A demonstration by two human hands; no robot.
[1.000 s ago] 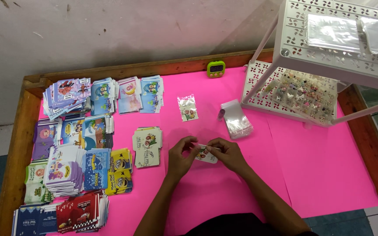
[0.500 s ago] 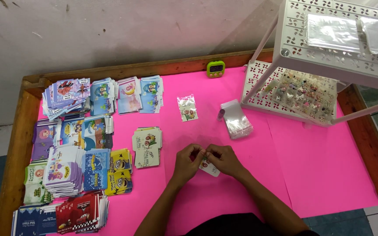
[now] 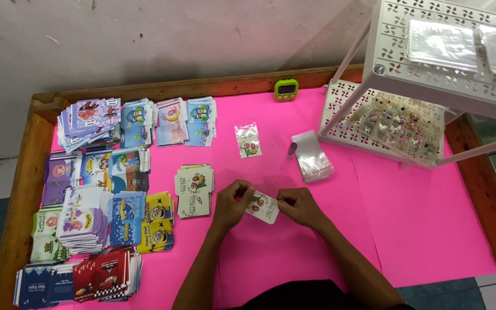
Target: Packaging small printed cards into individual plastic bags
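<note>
My left hand and my right hand together hold a small white printed card with tiny coloured pieces on it, just above the pink table top. Each hand pinches one end of the card. A short pile of similar white cards lies just left of my left hand. A finished clear packet with a card inside lies farther back. A stack of empty clear plastic sleeves rests behind my right hand.
Many piles of colourful printed cards cover the left side. A green timer sits at the back edge. A white perforated rack with a tray of small ornaments stands at the right. A wooden rim surrounds the table.
Both hands have shifted slightly nearer to me with the card, and the card now lies tilted between the fingertips.
</note>
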